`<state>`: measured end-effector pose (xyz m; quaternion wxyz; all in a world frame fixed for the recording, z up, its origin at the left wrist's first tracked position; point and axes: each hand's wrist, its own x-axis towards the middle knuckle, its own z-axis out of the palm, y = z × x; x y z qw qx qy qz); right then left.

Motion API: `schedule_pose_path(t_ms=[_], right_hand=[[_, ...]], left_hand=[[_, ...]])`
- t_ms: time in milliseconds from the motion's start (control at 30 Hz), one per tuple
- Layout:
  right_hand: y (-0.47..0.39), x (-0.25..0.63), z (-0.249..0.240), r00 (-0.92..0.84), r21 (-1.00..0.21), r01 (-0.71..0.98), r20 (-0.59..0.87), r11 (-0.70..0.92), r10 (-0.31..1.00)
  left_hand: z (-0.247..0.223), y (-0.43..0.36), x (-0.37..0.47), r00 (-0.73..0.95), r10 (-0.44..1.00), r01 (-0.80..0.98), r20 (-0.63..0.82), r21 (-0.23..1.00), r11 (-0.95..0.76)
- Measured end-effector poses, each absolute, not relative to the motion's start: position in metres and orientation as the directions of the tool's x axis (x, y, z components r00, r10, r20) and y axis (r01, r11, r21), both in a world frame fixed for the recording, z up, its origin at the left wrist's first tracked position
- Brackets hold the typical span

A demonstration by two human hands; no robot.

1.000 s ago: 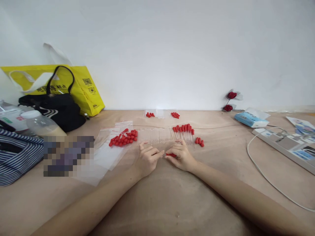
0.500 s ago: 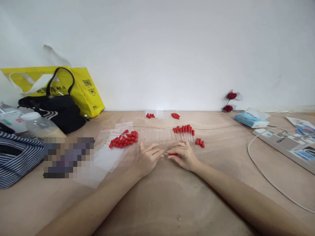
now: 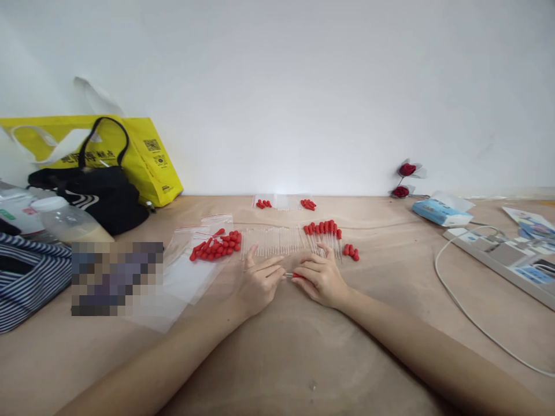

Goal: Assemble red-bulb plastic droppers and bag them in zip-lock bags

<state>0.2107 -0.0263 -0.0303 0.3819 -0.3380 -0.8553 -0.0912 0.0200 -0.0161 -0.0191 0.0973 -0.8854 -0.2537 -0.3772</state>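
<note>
My left hand [image 3: 261, 284] is closed, pinching a thin clear glass dropper tube [image 3: 289, 275] by its left end. My right hand [image 3: 324, 282] grips a red rubber bulb [image 3: 296, 275] at the tube's right end, its fingers covering most of the bulb. Whether the bulb is fully seated on the tube is hidden. Just beyond my hands lies a row of bare glass tubes [image 3: 271, 240]. To its right are several droppers fitted with red bulbs [image 3: 325, 227]. Loose red bulbs [image 3: 217, 247] are heaped on the left, and a few more [image 3: 351, 252] lie at the right.
Clear zip bags [image 3: 184, 283] lie under and beside the bulb heap. Another bag [image 3: 281, 202] with bulbs sits near the wall. Left are a yellow bag [image 3: 160, 173], a black bag [image 3: 108, 196] and a bottle [image 3: 71, 219]. Tissues [image 3: 442, 212] and a power strip [image 3: 489, 254] stand right.
My right hand has shifted slightly left and down with the red bulb, and its fingers cover more of it. One right finger now sticks up. My left hand keeps its pinch.
</note>
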Motion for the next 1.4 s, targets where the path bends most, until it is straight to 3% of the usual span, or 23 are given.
schedule_pose_path(t_ms=[467, 900, 1100, 1200, 1300, 1400], right_hand=[[-0.027, 0.206, -0.026, -0.487, -0.176, 0.631, 0.668, 0.755, 0.563], [-0.021, 0.219, -0.024, -0.379, -0.553, 0.537, 0.516, 0.636, 0.768], [-0.004, 0.222, -0.021, -0.219, -0.807, 0.264, 0.483, 0.528, 0.848], [0.022, 0.235, -0.015, -0.105, -0.873, 0.207, 0.428, 0.441, 0.897], [0.050, 0.247, -0.006, 0.022, -0.843, 0.440, 0.355, 0.310, 0.935], [0.071, 0.251, 0.000, 0.031, -0.643, 0.752, 0.261, 0.149, 0.965]], left_hand=[[-0.015, -0.020, 0.023, 0.575, 0.409, 0.536, 0.709, 0.052, -0.843], [-0.011, -0.014, 0.018, 0.542, 0.479, 0.614, 0.691, 0.064, -0.787], [-0.009, -0.015, 0.018, 0.536, 0.549, 0.623, 0.641, 0.138, -0.770], [-0.008, -0.014, 0.017, 0.512, 0.600, 0.652, 0.615, 0.177, -0.737], [-0.009, -0.013, 0.016, 0.519, 0.633, 0.671, 0.575, 0.186, -0.718], [-0.011, -0.012, 0.014, 0.535, 0.649, 0.676, 0.541, 0.186, -0.713]])
